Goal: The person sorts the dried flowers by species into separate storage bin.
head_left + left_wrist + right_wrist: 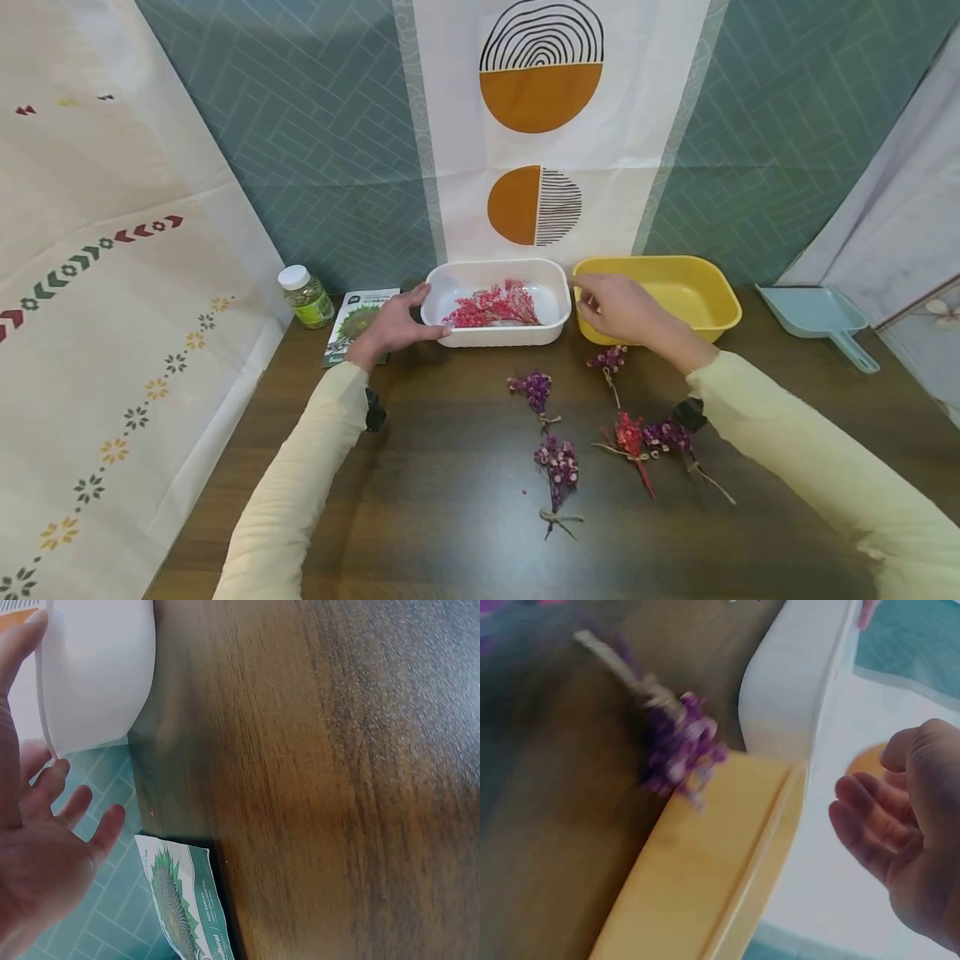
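A white tub (495, 336) with red dried flowers (495, 307) inside stands by the back cloth. At its left end my left hand (393, 323) grips the rim between thumb and fingertips; in the left wrist view the other fingers of that hand (45, 855) hang loose beside the tub (97, 675). Over the left end of a yellow tub (693, 292), close to the white one, is my right hand (626, 310). The right wrist view shows that hand (907, 825) with loosely bent fingers and nothing in them, beyond the yellow rim (757, 862).
Small tied purple bunches (558, 467) and a red bunch (630, 435) lie in front of the tubs. At the left are a seed packet (356, 321) and a jar with a white lid (307, 298). A light blue dustpan (817, 312) lies at the right.
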Available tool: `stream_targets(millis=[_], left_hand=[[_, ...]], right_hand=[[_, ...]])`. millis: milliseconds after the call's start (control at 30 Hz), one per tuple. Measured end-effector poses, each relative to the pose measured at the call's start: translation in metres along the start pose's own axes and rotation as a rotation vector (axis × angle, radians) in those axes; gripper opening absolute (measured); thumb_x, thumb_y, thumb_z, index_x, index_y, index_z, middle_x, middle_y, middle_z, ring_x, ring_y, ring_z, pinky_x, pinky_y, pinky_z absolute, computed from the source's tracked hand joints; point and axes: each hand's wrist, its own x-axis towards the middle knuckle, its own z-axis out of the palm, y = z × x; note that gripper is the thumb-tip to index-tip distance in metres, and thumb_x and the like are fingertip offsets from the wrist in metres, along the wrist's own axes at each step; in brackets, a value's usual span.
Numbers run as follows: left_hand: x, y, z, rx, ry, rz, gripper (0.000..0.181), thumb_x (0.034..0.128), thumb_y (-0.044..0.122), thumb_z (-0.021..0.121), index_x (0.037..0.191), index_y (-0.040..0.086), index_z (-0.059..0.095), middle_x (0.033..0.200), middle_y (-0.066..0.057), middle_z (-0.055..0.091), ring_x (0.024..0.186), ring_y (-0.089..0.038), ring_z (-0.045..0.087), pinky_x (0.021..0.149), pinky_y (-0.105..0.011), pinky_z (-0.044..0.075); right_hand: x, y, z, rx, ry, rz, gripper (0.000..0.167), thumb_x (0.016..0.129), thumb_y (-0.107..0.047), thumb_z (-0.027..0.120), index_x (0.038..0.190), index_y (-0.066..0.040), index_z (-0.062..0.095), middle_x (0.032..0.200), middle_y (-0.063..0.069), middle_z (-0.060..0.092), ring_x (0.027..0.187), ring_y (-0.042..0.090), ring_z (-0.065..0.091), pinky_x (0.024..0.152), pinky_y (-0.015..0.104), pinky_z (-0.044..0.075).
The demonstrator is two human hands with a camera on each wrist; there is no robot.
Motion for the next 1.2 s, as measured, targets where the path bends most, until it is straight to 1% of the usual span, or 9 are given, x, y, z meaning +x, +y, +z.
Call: stream_targets(millis=[100, 233, 400, 467, 600, 667, 767, 933, 1200], left_hand=[[-0.001, 0.0, -0.001, -0.005, -0.005, -0.005, 0.103, 0.0783, 0.047, 0.083, 0.157, 0.007, 0.03, 0.162, -0.01, 0.026, 0.147, -0.035, 0.024, 0.113, -0.055, 0.027], [-0.001, -0.001, -0.002, -0.009, -0.007, -0.006, 0.102, 0.0783, 0.048, 0.083, 0.157, 0.008, 0.03, 0.162, -0.01, 0.026, 0.147, -0.036, 0.023, 0.113, -0.057, 0.026], [0.001, -0.001, -0.002, -0.004, -0.009, -0.004, 0.104, 0.0776, 0.049, 0.083, 0.157, 0.008, 0.029, 0.163, -0.01, 0.025, 0.147, -0.037, 0.023, 0.113, -0.058, 0.027], [0.001, 0.0, -0.002, 0.0, -0.011, -0.009, 0.105, 0.0775, 0.05, 0.082, 0.158, 0.009, 0.028, 0.163, -0.01, 0.023, 0.147, -0.036, 0.023, 0.112, -0.058, 0.028], [0.003, 0.001, -0.002, 0.001, -0.017, -0.016, 0.106, 0.0773, 0.051, 0.082, 0.158, 0.01, 0.027, 0.163, -0.009, 0.022, 0.148, -0.035, 0.022, 0.112, -0.057, 0.029], [0.003, 0.002, -0.003, -0.005, -0.015, -0.008, 0.105, 0.0776, 0.05, 0.082, 0.158, 0.009, 0.027, 0.163, -0.009, 0.023, 0.148, -0.035, 0.023, 0.112, -0.057, 0.029], [0.004, 0.003, -0.003, -0.009, -0.009, 0.0, 0.105, 0.0776, 0.049, 0.083, 0.157, 0.008, 0.028, 0.163, -0.011, 0.024, 0.147, -0.036, 0.023, 0.112, -0.056, 0.029], [0.003, 0.002, -0.003, -0.007, -0.013, -0.004, 0.105, 0.0774, 0.05, 0.083, 0.157, 0.007, 0.028, 0.163, -0.01, 0.024, 0.147, -0.036, 0.023, 0.112, -0.057, 0.028], [-0.001, 0.0, -0.001, -0.02, -0.021, -0.006, 0.105, 0.0784, 0.049, 0.082, 0.157, 0.007, 0.028, 0.163, -0.01, 0.023, 0.147, -0.034, 0.024, 0.112, -0.056, 0.029]], right_hand=[[-0.026, 0.007, -0.011, 0.031, 0.011, 0.06, 0.036, 0.092, -0.005, 0.065, 0.125, 0.008, 0.062, 0.091, 0.014, 0.07, 0.072, 0.023, 0.064, 0.068, 0.044, 0.055], [-0.062, 0.003, -0.018, 0.08, 0.034, 0.104, 0.033, 0.09, -0.004, 0.067, 0.12, 0.01, 0.063, 0.083, 0.01, 0.07, 0.061, 0.015, 0.059, 0.06, 0.039, 0.052], [-0.102, -0.015, -0.016, 0.162, 0.063, 0.126, 0.029, 0.086, -0.002, 0.073, 0.112, 0.009, 0.065, 0.075, 0.002, 0.065, 0.056, 0.01, 0.051, 0.054, 0.032, 0.046], [-0.117, -0.024, -0.013, 0.2, 0.054, 0.159, 0.03, 0.086, -0.002, 0.075, 0.113, 0.007, 0.065, 0.076, 0.0, 0.065, 0.057, 0.008, 0.051, 0.052, 0.03, 0.046], [-0.145, -0.046, -0.004, 0.265, 0.01, 0.261, 0.036, 0.086, -0.005, 0.076, 0.118, 0.006, 0.062, 0.075, -0.005, 0.064, 0.054, 0.004, 0.053, 0.047, 0.026, 0.045], [-0.157, -0.055, 0.002, 0.272, 0.013, 0.294, 0.039, 0.085, -0.005, 0.077, 0.118, 0.006, 0.062, 0.074, -0.006, 0.064, 0.052, 0.002, 0.052, 0.046, 0.025, 0.045], [-0.17, -0.068, 0.013, 0.266, 0.016, 0.351, 0.042, 0.083, -0.006, 0.079, 0.119, 0.006, 0.061, 0.072, -0.008, 0.064, 0.05, 0.001, 0.05, 0.047, 0.025, 0.044], [-0.18, -0.081, 0.031, 0.241, 0.007, 0.448, 0.049, 0.08, -0.009, 0.082, 0.122, 0.004, 0.061, 0.075, -0.005, 0.065, 0.058, 0.006, 0.055, 0.053, 0.027, 0.049], [-0.183, -0.088, 0.044, 0.181, 0.071, 0.468, 0.051, 0.077, -0.009, 0.085, 0.12, 0.002, 0.063, 0.075, -0.002, 0.066, 0.06, 0.011, 0.057, 0.054, 0.035, 0.049]])
